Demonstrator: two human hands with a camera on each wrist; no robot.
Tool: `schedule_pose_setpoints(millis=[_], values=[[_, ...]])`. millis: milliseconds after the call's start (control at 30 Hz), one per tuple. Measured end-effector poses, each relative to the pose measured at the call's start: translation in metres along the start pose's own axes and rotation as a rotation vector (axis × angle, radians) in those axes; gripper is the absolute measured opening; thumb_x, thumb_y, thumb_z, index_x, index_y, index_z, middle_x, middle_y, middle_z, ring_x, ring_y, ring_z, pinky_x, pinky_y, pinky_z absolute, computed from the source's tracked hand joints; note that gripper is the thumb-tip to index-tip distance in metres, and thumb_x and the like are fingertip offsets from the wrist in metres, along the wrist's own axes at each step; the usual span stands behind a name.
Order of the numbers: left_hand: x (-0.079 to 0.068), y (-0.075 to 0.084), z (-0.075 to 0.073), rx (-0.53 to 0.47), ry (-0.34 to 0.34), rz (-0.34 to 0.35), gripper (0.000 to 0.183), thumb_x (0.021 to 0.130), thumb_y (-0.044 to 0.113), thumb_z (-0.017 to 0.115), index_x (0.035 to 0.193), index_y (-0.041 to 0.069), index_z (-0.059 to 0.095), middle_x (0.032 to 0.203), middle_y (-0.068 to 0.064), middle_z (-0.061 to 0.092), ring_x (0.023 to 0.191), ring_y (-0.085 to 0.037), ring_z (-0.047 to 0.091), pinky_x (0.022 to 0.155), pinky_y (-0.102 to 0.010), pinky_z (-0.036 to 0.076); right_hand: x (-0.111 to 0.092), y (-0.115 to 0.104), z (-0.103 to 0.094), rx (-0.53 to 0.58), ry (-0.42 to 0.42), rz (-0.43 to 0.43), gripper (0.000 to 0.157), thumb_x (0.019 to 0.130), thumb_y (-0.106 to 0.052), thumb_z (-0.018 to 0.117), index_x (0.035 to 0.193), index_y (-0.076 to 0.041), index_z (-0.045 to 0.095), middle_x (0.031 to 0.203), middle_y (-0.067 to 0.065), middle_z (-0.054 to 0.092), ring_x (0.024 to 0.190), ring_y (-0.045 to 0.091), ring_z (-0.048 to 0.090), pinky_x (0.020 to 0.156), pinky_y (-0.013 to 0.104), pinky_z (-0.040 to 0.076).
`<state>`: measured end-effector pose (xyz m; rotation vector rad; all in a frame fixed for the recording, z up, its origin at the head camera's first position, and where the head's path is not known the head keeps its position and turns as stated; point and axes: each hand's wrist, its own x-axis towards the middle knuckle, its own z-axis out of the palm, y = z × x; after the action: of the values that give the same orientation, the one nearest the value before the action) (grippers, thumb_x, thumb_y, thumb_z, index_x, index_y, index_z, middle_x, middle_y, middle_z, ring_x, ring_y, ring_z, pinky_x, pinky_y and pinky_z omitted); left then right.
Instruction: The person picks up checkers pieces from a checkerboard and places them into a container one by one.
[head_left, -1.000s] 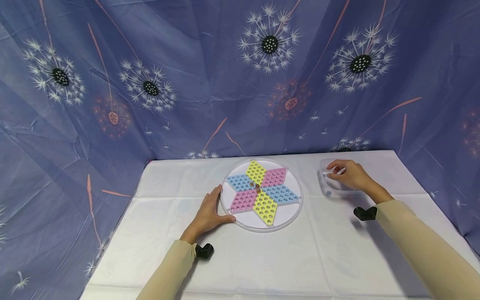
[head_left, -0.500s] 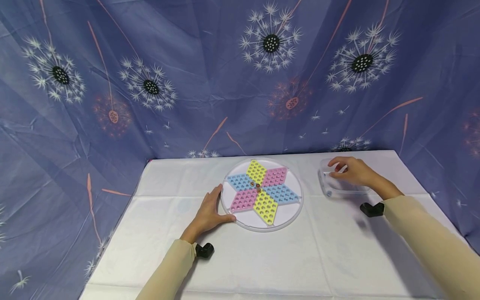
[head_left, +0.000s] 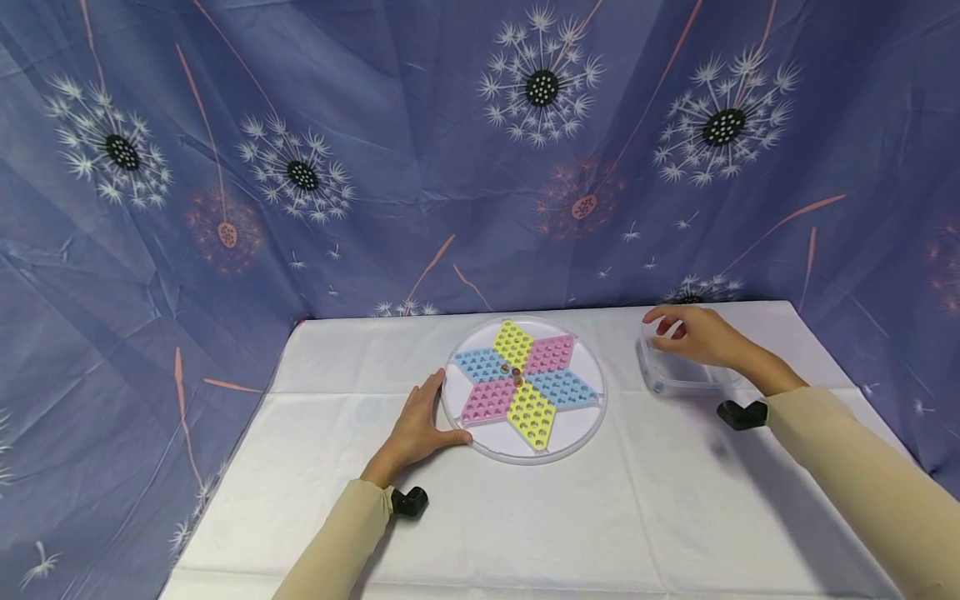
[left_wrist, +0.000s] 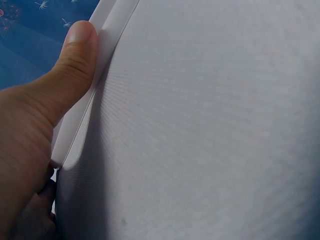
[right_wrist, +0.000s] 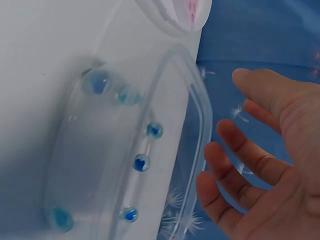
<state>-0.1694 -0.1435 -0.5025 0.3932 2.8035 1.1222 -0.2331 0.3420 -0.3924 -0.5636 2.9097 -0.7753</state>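
A round white Chinese checkers board (head_left: pixel 577 425) lies on the table, with yellow, pink and blue star points. Three brownish marbles (head_left: pixel 517 372) sit near its middle. My left hand (head_left: pixel 416 429) rests against the board's left rim, its fingers and thumb spread along the edge. In the left wrist view the thumb (left_wrist: pixel 75 65) lies on the white rim. My right hand (head_left: pixel 697 336) hovers over a clear plastic box (head_left: pixel 697 387), thumb and fingers apart, with nothing visible between them. Several blue glass marbles (right_wrist: pixel 141 162) lie in the box in the right wrist view.
A white cloth covers the table (head_left: pixel 570 525). Behind it hangs a blue dandelion-print curtain (head_left: pixel 420 167). The box stands to the right of the board, near the table's back edge, with a stretch of cloth between them.
My right hand first shifts slightly right, then lifts and moves a little left above the box, its thumb and index finger spreading apart. The left hand and the board stay in place.
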Motion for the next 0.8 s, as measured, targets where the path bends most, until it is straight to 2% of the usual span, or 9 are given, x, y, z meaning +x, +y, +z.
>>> schedule_pose_setpoints(millis=[233,600,800], values=[[-0.001,-0.001,0.000,-0.012,0.006,0.009,0.127,0.069,0.046,0.095,0.165,0.009,0.020,0.169,-0.015,0.023,0.156,-0.037,0.015,0.128,-0.052,0.014,0.006,-0.011,-0.002,0.006,0.010,-0.056,0.037,0.095,-0.019,0.076,0.130,-0.010,0.066,0.108,0.010,0.069,0.093,0.026,0.067,0.074,0.038,0.058],[-0.001,0.000,-0.001,-0.015,-0.008,0.010,0.128,0.070,0.047,0.094,0.165,0.009,0.019,0.169,-0.013,0.022,0.157,-0.033,0.014,0.128,-0.050,0.012,0.014,-0.029,-0.002,0.015,0.006,-0.113,0.038,0.095,-0.019,0.076,0.130,-0.010,0.066,0.108,0.011,0.069,0.094,0.026,0.068,0.069,0.034,0.057],[-0.001,0.001,-0.002,-0.015,-0.006,0.013,0.128,0.069,0.047,0.094,0.165,0.008,0.019,0.169,-0.014,0.023,0.157,-0.034,0.015,0.128,-0.050,0.012,0.021,-0.039,0.003,0.045,0.004,-0.133,0.036,0.094,-0.015,0.077,0.128,-0.009,0.068,0.107,0.011,0.069,0.092,0.026,0.068,0.074,0.039,0.058]])
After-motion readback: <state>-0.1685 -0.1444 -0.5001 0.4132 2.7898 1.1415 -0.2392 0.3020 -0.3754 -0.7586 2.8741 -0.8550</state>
